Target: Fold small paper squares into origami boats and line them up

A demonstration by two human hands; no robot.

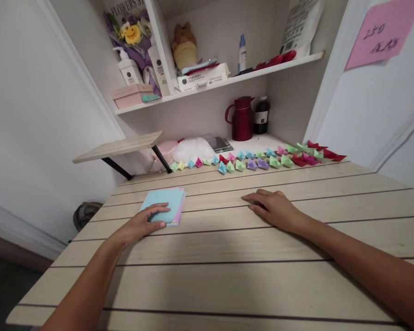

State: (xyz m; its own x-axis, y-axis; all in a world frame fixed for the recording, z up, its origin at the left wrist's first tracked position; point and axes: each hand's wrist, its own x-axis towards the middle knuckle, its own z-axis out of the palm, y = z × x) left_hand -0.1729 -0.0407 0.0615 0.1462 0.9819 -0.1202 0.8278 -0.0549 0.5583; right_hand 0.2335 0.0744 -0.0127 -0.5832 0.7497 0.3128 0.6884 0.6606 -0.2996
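A stack of square coloured paper (163,200), light blue on top with pink and lilac edges showing, lies on the left part of the wooden table (207,280). My left hand (147,220) rests on its near left corner, fingers stretched over the top sheet and thumb at the near edge. Farther right, my right hand (274,208) lies on the bare boards with its fingers extended and nothing in them. Along the table's back edge stand rows of small folded paper boats (251,164) in green, blue, purple, pink and red.
At the back left, a small raised wooden shelf (124,146) stands on black legs. Behind the boats are a red jug (242,118), a dark bottle (261,115) and a white plastic bag (193,150). A white shelf (221,83) holding toiletries hangs above. A pink note (384,34) is at right.
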